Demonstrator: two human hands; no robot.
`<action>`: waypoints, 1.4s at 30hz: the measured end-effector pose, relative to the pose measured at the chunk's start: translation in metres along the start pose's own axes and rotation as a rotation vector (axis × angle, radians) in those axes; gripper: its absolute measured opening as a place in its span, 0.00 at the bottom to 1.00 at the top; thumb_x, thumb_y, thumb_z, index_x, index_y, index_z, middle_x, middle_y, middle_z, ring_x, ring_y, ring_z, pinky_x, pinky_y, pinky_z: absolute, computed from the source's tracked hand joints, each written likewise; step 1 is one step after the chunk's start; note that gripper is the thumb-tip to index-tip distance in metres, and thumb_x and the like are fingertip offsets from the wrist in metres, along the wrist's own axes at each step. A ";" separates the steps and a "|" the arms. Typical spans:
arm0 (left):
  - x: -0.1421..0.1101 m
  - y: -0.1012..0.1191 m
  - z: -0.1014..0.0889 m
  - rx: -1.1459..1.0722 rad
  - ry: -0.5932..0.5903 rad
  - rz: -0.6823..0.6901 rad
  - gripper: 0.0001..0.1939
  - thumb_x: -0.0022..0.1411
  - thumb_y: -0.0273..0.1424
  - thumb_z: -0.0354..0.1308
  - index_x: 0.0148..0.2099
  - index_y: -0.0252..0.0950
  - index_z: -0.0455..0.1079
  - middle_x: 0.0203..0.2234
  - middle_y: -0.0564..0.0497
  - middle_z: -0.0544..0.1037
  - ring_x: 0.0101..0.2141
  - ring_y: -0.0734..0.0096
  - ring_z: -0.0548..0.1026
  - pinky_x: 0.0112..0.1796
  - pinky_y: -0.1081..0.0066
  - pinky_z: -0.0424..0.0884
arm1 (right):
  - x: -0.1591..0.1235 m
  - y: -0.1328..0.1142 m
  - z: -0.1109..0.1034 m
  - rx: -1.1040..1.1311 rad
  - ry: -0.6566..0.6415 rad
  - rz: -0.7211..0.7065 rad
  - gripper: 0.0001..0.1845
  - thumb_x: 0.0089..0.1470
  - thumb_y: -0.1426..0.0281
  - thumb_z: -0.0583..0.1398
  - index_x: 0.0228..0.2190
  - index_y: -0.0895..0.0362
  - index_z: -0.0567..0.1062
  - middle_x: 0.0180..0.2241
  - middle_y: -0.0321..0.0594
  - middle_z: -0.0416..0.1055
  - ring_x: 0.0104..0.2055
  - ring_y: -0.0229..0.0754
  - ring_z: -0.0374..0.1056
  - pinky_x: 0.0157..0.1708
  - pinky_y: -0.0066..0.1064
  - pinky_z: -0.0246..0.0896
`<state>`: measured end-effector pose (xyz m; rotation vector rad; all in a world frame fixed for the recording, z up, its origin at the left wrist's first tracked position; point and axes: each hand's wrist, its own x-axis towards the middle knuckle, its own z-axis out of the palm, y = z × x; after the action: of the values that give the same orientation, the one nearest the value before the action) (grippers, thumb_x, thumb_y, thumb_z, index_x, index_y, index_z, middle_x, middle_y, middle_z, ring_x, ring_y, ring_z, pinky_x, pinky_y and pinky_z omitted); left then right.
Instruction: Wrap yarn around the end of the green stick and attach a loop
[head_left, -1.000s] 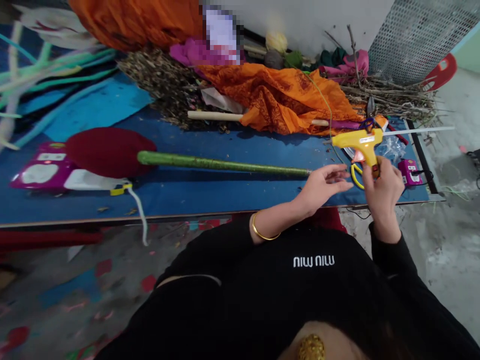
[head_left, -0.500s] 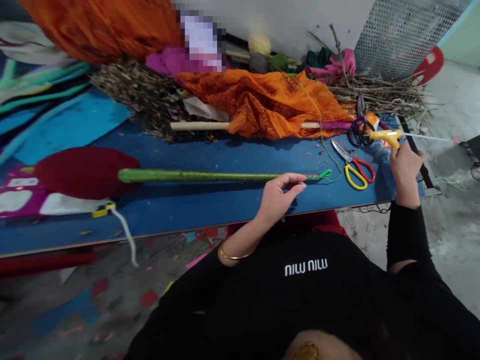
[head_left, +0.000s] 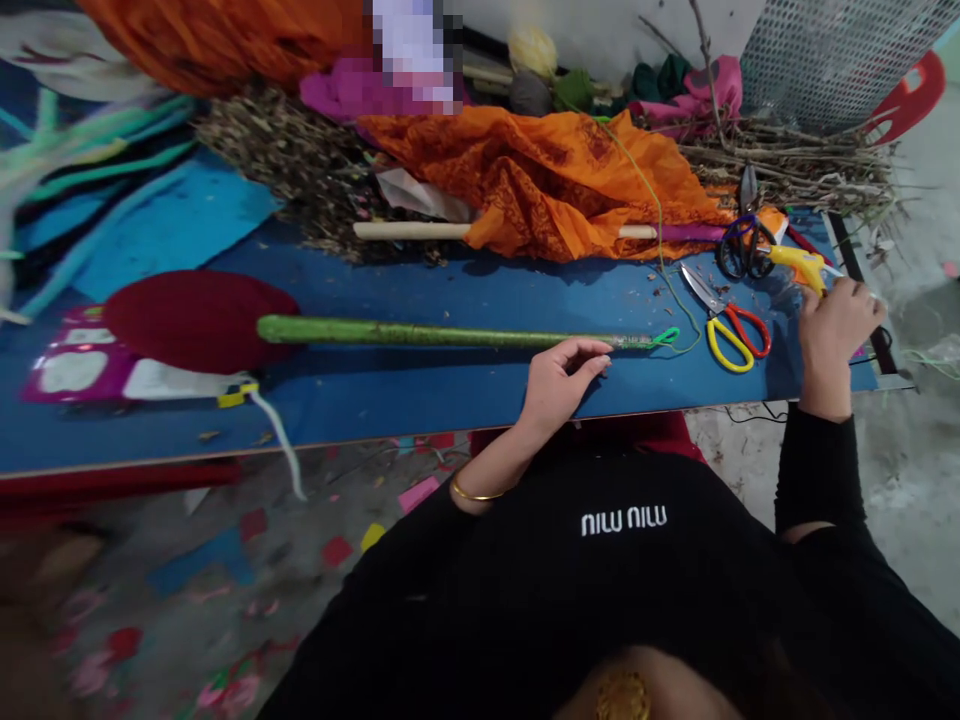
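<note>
A long green stick (head_left: pixel 420 333) runs across the blue table, its left end lying over a dark red oval piece (head_left: pixel 199 320). At its right end is a small bright green loop (head_left: pixel 665 338), from which a thin green yarn (head_left: pixel 660 215) leads up over orange cloth. My left hand (head_left: pixel 562 385) holds the stick near this looped end, thumb and fingers closed around it. At the table's right end, my right hand (head_left: pixel 836 325) is closed at the handle of a yellow glue gun (head_left: pixel 799 265), partly covering it. Scissors with red and yellow handles (head_left: pixel 727 325) lie between my hands.
Behind the stick lie crumpled orange cloth (head_left: pixel 540 180), a pale wooden stick (head_left: pixel 412 231), dark-handled shears (head_left: pixel 742 245) and piles of twigs (head_left: pixel 802 165). A purple and white package (head_left: pixel 64 370) sits under the red piece. Paper scraps litter the floor.
My right hand has turned and its fingers now reach over the back of the glue gun, hiding most of its glue stick. My left hand stays on the green stick. The view has shifted slightly.
</note>
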<state>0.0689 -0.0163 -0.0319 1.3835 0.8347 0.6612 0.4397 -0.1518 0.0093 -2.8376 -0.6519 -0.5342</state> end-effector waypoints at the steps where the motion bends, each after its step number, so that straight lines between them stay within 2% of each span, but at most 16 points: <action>1: -0.002 0.001 -0.001 0.035 0.003 0.006 0.11 0.59 0.38 0.66 0.40 0.36 0.80 0.32 0.49 0.84 0.32 0.68 0.80 0.40 0.67 0.76 | -0.005 0.002 -0.001 0.060 0.056 -0.020 0.23 0.59 0.62 0.65 0.51 0.64 0.77 0.53 0.72 0.72 0.57 0.65 0.65 0.61 0.54 0.44; 3: -0.004 0.003 -0.005 0.154 0.028 0.075 0.09 0.62 0.37 0.64 0.39 0.38 0.81 0.35 0.48 0.85 0.35 0.65 0.81 0.43 0.65 0.76 | -0.024 0.002 -0.005 0.173 0.164 -0.128 0.23 0.61 0.58 0.63 0.50 0.61 0.77 0.52 0.68 0.74 0.55 0.64 0.67 0.58 0.53 0.50; 5: -0.003 0.005 -0.008 0.337 0.061 0.209 0.10 0.66 0.37 0.61 0.40 0.39 0.81 0.39 0.47 0.86 0.40 0.62 0.82 0.47 0.62 0.75 | -0.053 -0.005 -0.011 0.284 0.205 -0.276 0.24 0.65 0.53 0.57 0.48 0.60 0.78 0.50 0.63 0.76 0.53 0.62 0.70 0.55 0.50 0.57; 8: 0.007 0.009 -0.013 0.663 0.039 0.383 0.12 0.70 0.37 0.58 0.45 0.41 0.82 0.45 0.44 0.86 0.49 0.54 0.80 0.54 0.55 0.70 | -0.099 -0.028 -0.019 0.442 0.087 -0.526 0.22 0.69 0.54 0.53 0.44 0.57 0.79 0.46 0.53 0.79 0.51 0.56 0.73 0.54 0.48 0.62; 11: 0.025 0.012 -0.018 0.913 -0.080 0.431 0.15 0.66 0.37 0.63 0.53 0.41 0.80 0.50 0.40 0.83 0.55 0.45 0.76 0.57 0.50 0.64 | -0.129 -0.056 -0.020 0.550 -0.081 -0.702 0.17 0.68 0.57 0.57 0.45 0.54 0.79 0.46 0.49 0.80 0.51 0.52 0.74 0.56 0.47 0.63; 16: 0.051 0.014 -0.023 1.074 -0.282 0.450 0.16 0.69 0.43 0.59 0.47 0.36 0.79 0.44 0.38 0.84 0.47 0.47 0.77 0.53 0.51 0.63 | -0.130 -0.096 -0.016 0.577 -0.252 -0.897 0.20 0.64 0.55 0.61 0.52 0.53 0.79 0.50 0.49 0.79 0.55 0.54 0.72 0.57 0.50 0.64; 18: 0.056 0.022 -0.026 1.070 -0.289 0.470 0.17 0.70 0.44 0.58 0.47 0.36 0.78 0.43 0.40 0.84 0.46 0.49 0.78 0.53 0.53 0.63 | -0.120 -0.111 -0.018 0.564 -0.277 -0.970 0.24 0.62 0.55 0.64 0.55 0.54 0.77 0.52 0.50 0.77 0.57 0.56 0.71 0.60 0.51 0.61; 21: 0.063 0.046 -0.034 1.060 -0.245 0.482 0.17 0.70 0.44 0.57 0.48 0.36 0.77 0.43 0.41 0.84 0.45 0.52 0.78 0.49 0.58 0.65 | -0.098 -0.137 -0.027 0.523 -0.283 -1.048 0.28 0.59 0.59 0.67 0.58 0.53 0.75 0.55 0.49 0.76 0.60 0.57 0.69 0.66 0.53 0.55; 24: 0.069 0.078 -0.046 1.021 -0.183 0.479 0.16 0.68 0.41 0.60 0.49 0.36 0.77 0.46 0.42 0.84 0.45 0.54 0.79 0.44 0.64 0.67 | -0.071 -0.164 -0.038 0.557 -0.278 -1.037 0.31 0.54 0.63 0.70 0.58 0.54 0.73 0.55 0.49 0.77 0.60 0.58 0.70 0.68 0.55 0.52; 26: 0.071 0.097 -0.053 0.956 -0.163 0.480 0.13 0.65 0.39 0.63 0.46 0.35 0.78 0.43 0.44 0.84 0.43 0.57 0.79 0.42 0.66 0.66 | -0.055 -0.178 -0.043 0.686 -0.327 -0.986 0.32 0.53 0.62 0.71 0.57 0.55 0.73 0.52 0.48 0.78 0.57 0.56 0.72 0.65 0.53 0.59; 29: 0.075 0.113 -0.058 0.855 -0.143 0.451 0.11 0.61 0.36 0.66 0.42 0.34 0.79 0.37 0.47 0.84 0.37 0.62 0.77 0.39 0.68 0.65 | -0.040 -0.188 -0.044 1.019 -0.506 -0.893 0.34 0.48 0.56 0.73 0.55 0.54 0.75 0.49 0.45 0.79 0.52 0.51 0.76 0.55 0.45 0.70; 32: 0.079 0.116 -0.058 0.795 -0.136 0.416 0.09 0.59 0.35 0.68 0.39 0.34 0.78 0.33 0.49 0.83 0.33 0.66 0.75 0.36 0.69 0.64 | -0.036 -0.186 -0.037 1.354 -0.715 -0.772 0.37 0.39 0.52 0.77 0.49 0.54 0.78 0.49 0.42 0.79 0.46 0.46 0.78 0.46 0.38 0.76; 35: 0.085 0.113 -0.054 0.792 -0.131 0.387 0.08 0.57 0.34 0.69 0.36 0.34 0.78 0.32 0.50 0.83 0.32 0.67 0.75 0.36 0.69 0.63 | -0.037 -0.183 -0.029 1.533 -0.855 -0.587 0.31 0.38 0.54 0.78 0.41 0.55 0.79 0.38 0.37 0.80 0.30 0.38 0.75 0.33 0.32 0.74; 38: 0.092 0.112 -0.049 0.798 -0.119 0.355 0.10 0.56 0.35 0.69 0.37 0.34 0.78 0.33 0.49 0.83 0.32 0.66 0.75 0.36 0.69 0.63 | -0.039 -0.184 -0.025 1.605 -0.903 -0.464 0.26 0.39 0.56 0.78 0.35 0.56 0.77 0.29 0.32 0.76 0.22 0.33 0.69 0.27 0.29 0.71; 40: 0.098 0.114 -0.043 0.756 -0.174 0.346 0.13 0.59 0.40 0.67 0.40 0.34 0.79 0.34 0.49 0.84 0.33 0.66 0.77 0.36 0.69 0.64 | -0.040 -0.185 -0.023 1.619 -0.920 -0.434 0.26 0.39 0.58 0.78 0.35 0.56 0.77 0.29 0.32 0.76 0.23 0.32 0.69 0.28 0.28 0.71; 42: 0.106 0.117 -0.034 0.703 -0.256 0.336 0.17 0.66 0.44 0.60 0.41 0.34 0.80 0.32 0.49 0.84 0.32 0.66 0.78 0.36 0.70 0.65 | -0.041 -0.186 -0.022 1.624 -0.932 -0.413 0.26 0.39 0.59 0.78 0.37 0.56 0.76 0.30 0.32 0.77 0.24 0.32 0.69 0.28 0.28 0.71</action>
<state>0.1088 0.1004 0.0722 2.2273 0.6538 0.4355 0.3145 -0.0078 0.0312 -1.2045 -1.0568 0.9580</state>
